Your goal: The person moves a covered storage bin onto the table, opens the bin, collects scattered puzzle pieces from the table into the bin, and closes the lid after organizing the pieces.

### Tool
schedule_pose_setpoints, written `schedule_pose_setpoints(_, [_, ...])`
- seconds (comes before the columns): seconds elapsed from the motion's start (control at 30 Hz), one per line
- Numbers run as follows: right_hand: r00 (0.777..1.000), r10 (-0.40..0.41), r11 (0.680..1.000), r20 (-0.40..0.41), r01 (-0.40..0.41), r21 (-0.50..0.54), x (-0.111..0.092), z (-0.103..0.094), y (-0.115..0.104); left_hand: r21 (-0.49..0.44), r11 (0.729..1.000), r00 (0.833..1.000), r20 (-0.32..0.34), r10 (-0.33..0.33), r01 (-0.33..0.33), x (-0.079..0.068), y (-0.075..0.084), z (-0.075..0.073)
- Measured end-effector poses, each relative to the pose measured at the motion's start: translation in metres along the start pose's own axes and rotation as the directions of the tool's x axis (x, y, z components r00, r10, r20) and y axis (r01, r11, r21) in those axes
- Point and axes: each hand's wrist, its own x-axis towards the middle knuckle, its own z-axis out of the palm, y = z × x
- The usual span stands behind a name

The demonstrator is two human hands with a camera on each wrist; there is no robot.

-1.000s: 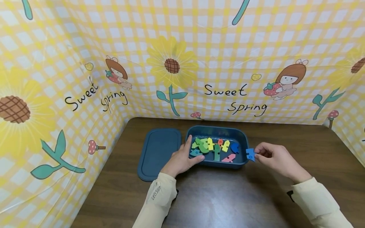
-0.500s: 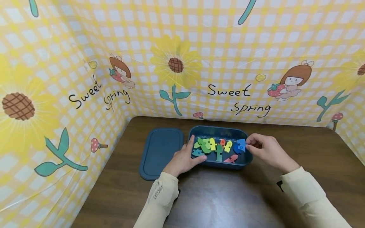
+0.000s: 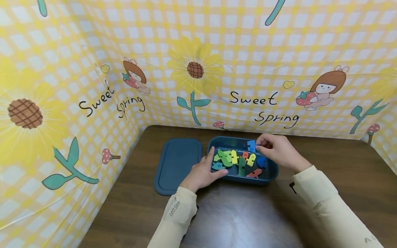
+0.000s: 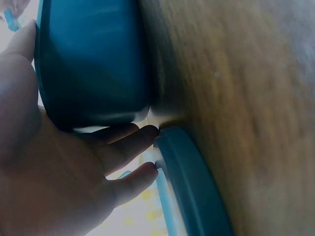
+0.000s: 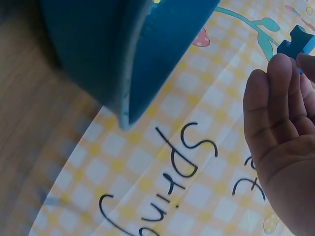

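In the head view, my right hand (image 3: 277, 150) pinches a blue puzzle piece (image 3: 251, 146) between thumb and fingertips, over the back right of a dark blue box (image 3: 272, 176). The right wrist view shows the same blue puzzle piece (image 5: 295, 43) at my fingertips, raised above the box rim (image 5: 129, 105). My left hand (image 3: 203, 174) lies at the box's front left corner with fingers extended along its left side and thumb across the front rim. Inside lie several puzzle pieces: green (image 3: 241, 167), yellow (image 3: 251, 160), red (image 3: 255, 173), another blue one (image 3: 261, 162) and a teal one (image 3: 218, 166).
A dark blue lid (image 3: 178, 167) lies flat on the brown wooden table (image 3: 235, 213), just left of the box. My left fingers come close to the lid edge (image 4: 189, 177) in the left wrist view. A yellow checked cloth (image 3: 217, 58) hangs behind and at the left.
My right hand has carried the blue puzzle piece leftward from outside the box's right end to over its back right part. The left hand has stayed at the box corner.
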Motion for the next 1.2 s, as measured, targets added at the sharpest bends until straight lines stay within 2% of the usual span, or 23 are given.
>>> schedule_pose_setpoints(0.27, [0.999, 0.014, 1.0, 0.043, -0.014, 0.009, 0.025, 0.009, -0.008, 0.012, 1.0, 1.0, 0.0, 0.001, -0.001, 0.001, 0.001, 0.0])
schedule_pose_setpoints(0.57, [0.998, 0.017, 0.999, 0.065, -0.02, 0.037, 0.043, 0.023, -0.011, 0.015, 1.0, 1.0, 0.008, 0.003, -0.003, 0.001, 0.006, -0.001])
schedule_pose_setpoints(0.83, [0.996, 0.022, 1.0, 0.091, -0.022, 0.003, 0.057, 0.031, -0.013, 0.019, 1.0, 1.0, 0.006, 0.0, 0.0, 0.0, 0.006, -0.003])
schedule_pose_setpoints(1.07, [0.994, 0.063, 0.998, 0.091, -0.065, 0.013, 0.071, 0.038, -0.007, 0.021, 1.0, 1.0, 0.001, -0.005, 0.005, -0.001, 0.003, -0.003])
schedule_pose_setpoints(1.2, [0.987, 0.055, 0.998, 0.148, -0.059, 0.028, 0.074, 0.044, -0.001, 0.016, 1.0, 1.0, 0.007, -0.004, 0.004, -0.001, 0.003, -0.003])
